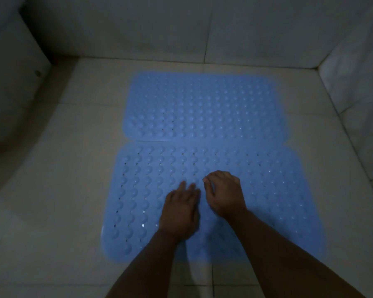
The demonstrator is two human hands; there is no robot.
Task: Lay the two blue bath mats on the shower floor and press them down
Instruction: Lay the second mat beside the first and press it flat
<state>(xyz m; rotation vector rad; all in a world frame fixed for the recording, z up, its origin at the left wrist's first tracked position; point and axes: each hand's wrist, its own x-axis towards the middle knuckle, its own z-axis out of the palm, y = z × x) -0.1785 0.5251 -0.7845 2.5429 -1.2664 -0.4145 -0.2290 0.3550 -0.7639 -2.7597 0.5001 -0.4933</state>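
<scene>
Two blue bath mats with rows of bumps and small holes lie flat on the tiled shower floor, long edges meeting. The far mat is by the back wall; the near mat is in front of it. My left hand rests palm down on the middle of the near mat, fingers stretched forward and slightly blurred. Just right of it my right hand also rests on the near mat, its fingers curled under and its thumb pointing left. Neither hand holds anything.
Pale floor tiles surround the mats. Tiled walls close in at the back and right. A white toilet base with a bolt stands at the left. The light is dim.
</scene>
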